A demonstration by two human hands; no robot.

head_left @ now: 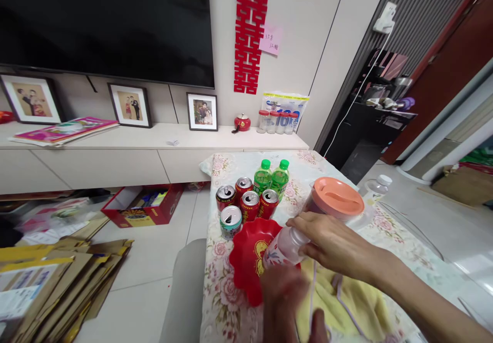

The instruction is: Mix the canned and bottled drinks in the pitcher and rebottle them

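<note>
My right hand [329,237] is closed around the neck end of a clear plastic bottle [283,250] with a floral label. The bottle lies tilted over a red scalloped tray [243,261] with a gold pattern. My left hand [285,299] is at the bottle's near side, smeared by motion; whether it touches the bottle is unclear. A yellow cloth [346,307] with pale purple edging lies beneath and beside my hands. Just beyond my right hand stands a lidded container with an orange lid [338,198].
Several drink cans [250,204] and two green-capped bottles [264,176] stand behind the tray. Another clear bottle [375,189] with a white cap is at the table's right. A red box [142,207] and flattened cardboard [69,281] lie on the floor, left of a grey seat [185,291].
</note>
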